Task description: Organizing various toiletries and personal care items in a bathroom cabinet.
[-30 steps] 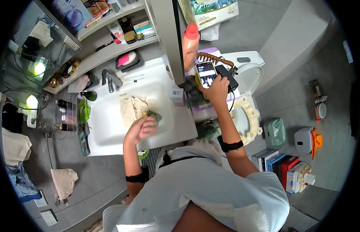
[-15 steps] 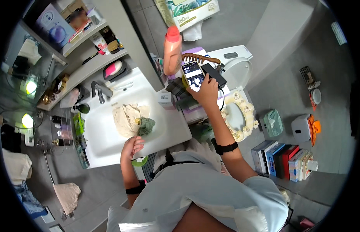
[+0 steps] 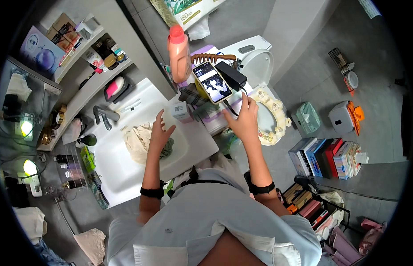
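My left hand [image 3: 159,132] is raised over the white sink [image 3: 198,142], fingers apart and nothing in them. Under it lie a bunched beige cloth [image 3: 136,142] and a grey-green cloth [image 3: 168,148], the latter partly hidden by my wrist. My right hand [image 3: 244,117] is open, its fingers spread just in front of a lit smartphone [image 3: 212,83]. Beside the phone rests a black box-shaped device [image 3: 232,76] with a black cable [image 3: 231,108]. My fingertips are close to the cable; whether they touch it I cannot tell.
Behind the phone stand a pink bottle [image 3: 179,55] with a red cap and a brown wide-toothed comb [image 3: 213,58]. A toilet with a cream padded seat [image 3: 282,116] is at right, then a small bin [image 3: 307,117] and upright books [image 3: 324,156]. A faucet [image 3: 106,114] rises from the sink.
My right hand has drawn back from the phone's screen toward me and opened. My left hand has moved up and forward over the cloths. The whole view has shifted slightly.
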`<state>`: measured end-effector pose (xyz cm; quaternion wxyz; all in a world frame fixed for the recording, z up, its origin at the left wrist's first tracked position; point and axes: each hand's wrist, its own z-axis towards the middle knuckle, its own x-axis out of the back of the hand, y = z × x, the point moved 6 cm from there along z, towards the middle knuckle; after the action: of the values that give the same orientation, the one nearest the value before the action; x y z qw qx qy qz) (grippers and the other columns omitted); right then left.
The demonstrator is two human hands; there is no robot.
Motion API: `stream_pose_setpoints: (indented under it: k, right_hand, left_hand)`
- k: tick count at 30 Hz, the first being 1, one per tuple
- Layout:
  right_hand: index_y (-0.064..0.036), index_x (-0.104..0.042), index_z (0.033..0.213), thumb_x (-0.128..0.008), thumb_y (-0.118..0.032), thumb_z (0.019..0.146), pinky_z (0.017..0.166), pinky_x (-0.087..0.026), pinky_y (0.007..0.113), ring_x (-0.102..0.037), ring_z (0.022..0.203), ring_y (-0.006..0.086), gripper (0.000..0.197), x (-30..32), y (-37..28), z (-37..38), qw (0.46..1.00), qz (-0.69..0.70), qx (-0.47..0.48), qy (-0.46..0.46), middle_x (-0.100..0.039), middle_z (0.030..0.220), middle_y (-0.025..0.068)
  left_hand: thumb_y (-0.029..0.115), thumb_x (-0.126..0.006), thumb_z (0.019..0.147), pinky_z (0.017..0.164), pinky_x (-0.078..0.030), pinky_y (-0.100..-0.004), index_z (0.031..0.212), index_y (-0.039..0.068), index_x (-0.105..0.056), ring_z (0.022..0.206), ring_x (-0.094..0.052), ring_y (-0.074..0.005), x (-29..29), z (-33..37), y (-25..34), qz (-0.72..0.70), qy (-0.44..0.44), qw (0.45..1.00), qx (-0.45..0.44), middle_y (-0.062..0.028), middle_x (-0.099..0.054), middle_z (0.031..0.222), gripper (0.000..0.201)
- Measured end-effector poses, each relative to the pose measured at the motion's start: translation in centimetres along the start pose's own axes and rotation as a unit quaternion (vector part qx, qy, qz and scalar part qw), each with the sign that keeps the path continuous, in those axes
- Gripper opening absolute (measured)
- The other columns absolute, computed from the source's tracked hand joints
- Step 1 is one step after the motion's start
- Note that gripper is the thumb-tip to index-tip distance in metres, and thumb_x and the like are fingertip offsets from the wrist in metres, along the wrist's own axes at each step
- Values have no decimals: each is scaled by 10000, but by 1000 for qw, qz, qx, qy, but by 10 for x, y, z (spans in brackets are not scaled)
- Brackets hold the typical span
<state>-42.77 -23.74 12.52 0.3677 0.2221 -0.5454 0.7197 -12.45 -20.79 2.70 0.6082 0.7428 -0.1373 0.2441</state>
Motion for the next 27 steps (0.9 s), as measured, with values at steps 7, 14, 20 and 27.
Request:
stream_pose_setpoints:
  k: [7, 14, 20, 27]
  right_hand:
    - [91, -401, 1189, -721, -318, 651, 908, -358, 394, -400, 1058, 355, 748, -5, -9, 15, 1000, -10, -10, 2, -428, 1126, 217]
    - [136, -449, 1099, -789, -394, 514, 850, -383, 396, -427, 981, 356, 859, -64, -38, 72, 994, -76, 80, 16, -465, 1038, 237]
    - [97, -494, 995, -795, -394, 494, 795, -412, 386, -455, 916, 331, 763, -81, -29, 81, 990, -132, 56, 0, -479, 977, 200]
    - [36, -516, 862, -794, -374, 484, 761, -421, 388, -458, 887, 324, 623, -82, -26, 84, 991, -128, 42, 0, -480, 917, 186]
  left_hand:
    - [144, -678, 729, 775, -455, -361, 1340, 231, -301, 1052, -473, -292, -4, -7, 41, 20, -53, 998, -14, -167, -399, 1234, 724]
    - [123, -612, 767, 708, -444, -307, 1320, 198, -353, 1005, -468, -248, -21, -23, 51, 23, -39, 993, -106, -128, -464, 1181, 615]
    - [131, -573, 797, 696, -441, -308, 1311, 196, -372, 948, -487, -239, -16, -37, 42, 4, -48, 996, -78, -143, -486, 1133, 556]
    - [105, -580, 789, 762, -433, -332, 1317, 200, -362, 934, -483, -271, -15, -36, 47, 13, -19, 996, -88, -152, -491, 1103, 579]
